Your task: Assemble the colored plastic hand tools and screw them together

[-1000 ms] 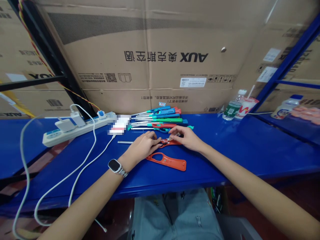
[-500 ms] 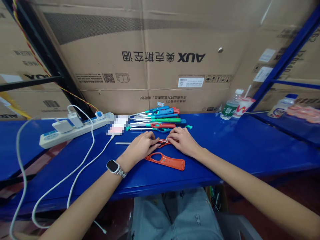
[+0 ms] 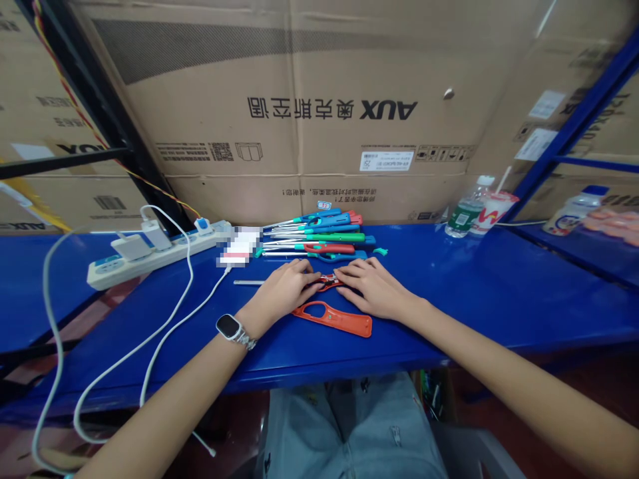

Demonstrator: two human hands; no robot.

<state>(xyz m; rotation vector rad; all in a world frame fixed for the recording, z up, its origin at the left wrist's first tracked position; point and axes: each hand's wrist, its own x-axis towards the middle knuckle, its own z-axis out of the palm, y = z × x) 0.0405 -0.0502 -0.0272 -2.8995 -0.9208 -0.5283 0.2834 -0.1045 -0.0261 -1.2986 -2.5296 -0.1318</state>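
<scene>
Between my hands lies an opened orange lighter [image 3: 328, 282] with a long metal tube [image 3: 248, 283] that sticks out to the left. White and dark inner parts show in its half shell. My left hand [image 3: 289, 286] grips the tube end of the shell, fingers bent round it. At the other end my right hand [image 3: 373, 287] is closed over the handle, covering most of it. The loose orange half shell [image 3: 339, 320], with an oval trigger opening, rests on the blue table just nearer to me, apart from the lighter.
Behind my hands is a pile of long-necked lighters [image 3: 329, 247] in blue, green and red. A phone [image 3: 239, 246], blurred out, lies to their left, beside a white power strip [image 3: 164, 253] with cables. A water bottle [image 3: 465, 213] and a drink cup [image 3: 492, 214] stand back right.
My right hand has come down from its raised pinch over the inner parts and now lies lower along the lighter's handle. My left hand has stayed in place.
</scene>
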